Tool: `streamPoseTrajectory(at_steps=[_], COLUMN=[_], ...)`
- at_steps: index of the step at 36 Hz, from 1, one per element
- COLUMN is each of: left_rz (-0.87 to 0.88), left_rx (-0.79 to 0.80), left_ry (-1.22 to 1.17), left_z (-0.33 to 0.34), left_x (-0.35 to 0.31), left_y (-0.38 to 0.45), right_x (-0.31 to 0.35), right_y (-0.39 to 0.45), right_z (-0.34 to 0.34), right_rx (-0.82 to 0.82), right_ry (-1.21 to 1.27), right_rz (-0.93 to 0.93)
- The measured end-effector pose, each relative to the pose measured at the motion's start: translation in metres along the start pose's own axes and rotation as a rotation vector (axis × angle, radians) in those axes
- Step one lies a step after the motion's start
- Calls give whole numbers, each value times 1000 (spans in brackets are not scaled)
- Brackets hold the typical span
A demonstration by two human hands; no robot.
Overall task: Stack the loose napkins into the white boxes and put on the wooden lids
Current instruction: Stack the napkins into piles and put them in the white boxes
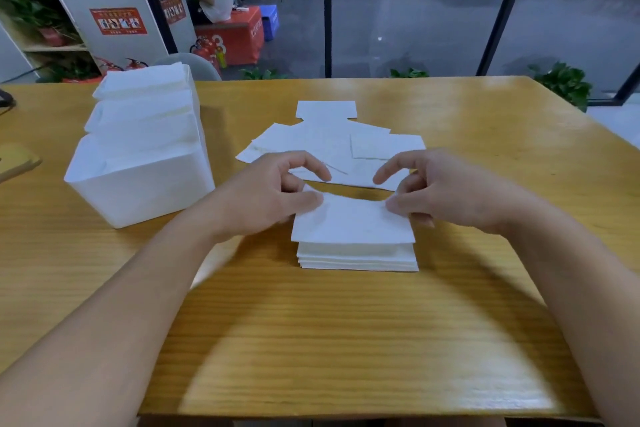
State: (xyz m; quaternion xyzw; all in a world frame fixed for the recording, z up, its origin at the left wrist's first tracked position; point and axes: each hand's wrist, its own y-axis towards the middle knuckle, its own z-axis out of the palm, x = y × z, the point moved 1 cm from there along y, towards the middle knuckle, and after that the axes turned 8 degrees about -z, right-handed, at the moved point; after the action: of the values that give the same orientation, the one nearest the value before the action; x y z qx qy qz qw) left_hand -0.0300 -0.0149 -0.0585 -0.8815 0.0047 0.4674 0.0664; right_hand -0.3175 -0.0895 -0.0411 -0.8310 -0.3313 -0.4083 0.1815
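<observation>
Each grip is narrow and pinches paper: the left hand (273,196) and the right hand (440,192) hold the 2 far corners of 1 top napkin (351,220) between thumb and curled fingers, probably to square it over the pile before letting go. That napkin lies on a neat napkin stack (358,258) near the person on the worktop (346,340), its front edge overhanging slightly.

Just beyond the hands, the loose napkins (332,142) lie flat and overlapping, near enough to draw from one at a time. At the left stand the white boxes (138,184), already filled with napkins and not lidded. A wooden lid (15,159) shows partly at the far left edge. Judging by this, gathering is under way; boxing this pile and lidding remain.
</observation>
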Motion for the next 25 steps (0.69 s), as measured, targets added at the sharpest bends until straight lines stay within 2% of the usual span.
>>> streamPoseTrajectory(at_steps=[7, 13, 15, 18, 20, 25], left_rz=[-16, -17, -20, -19, -5, 11], left_rx=[41, 54, 51, -3, -70, -131], left_ry=[176, 183, 180, 159, 156, 216], left_z=[6, 4, 4, 3, 2, 6], left_x=[-2, -1, -1, 0, 3, 10], left_y=[-3, -3, -2, 0, 3, 9], right_x=[2, -2, -6, -17, -23, -33], right_y=[0, 1, 4, 13, 18, 23], right_z=[4, 2, 1, 0, 4, 5], right_rx=[16, 16, -38, -262, -352, -299], right_ry=[-50, -102, -121, -222, -315, -483], right_rz=[23, 27, 24, -35, -74, -70])
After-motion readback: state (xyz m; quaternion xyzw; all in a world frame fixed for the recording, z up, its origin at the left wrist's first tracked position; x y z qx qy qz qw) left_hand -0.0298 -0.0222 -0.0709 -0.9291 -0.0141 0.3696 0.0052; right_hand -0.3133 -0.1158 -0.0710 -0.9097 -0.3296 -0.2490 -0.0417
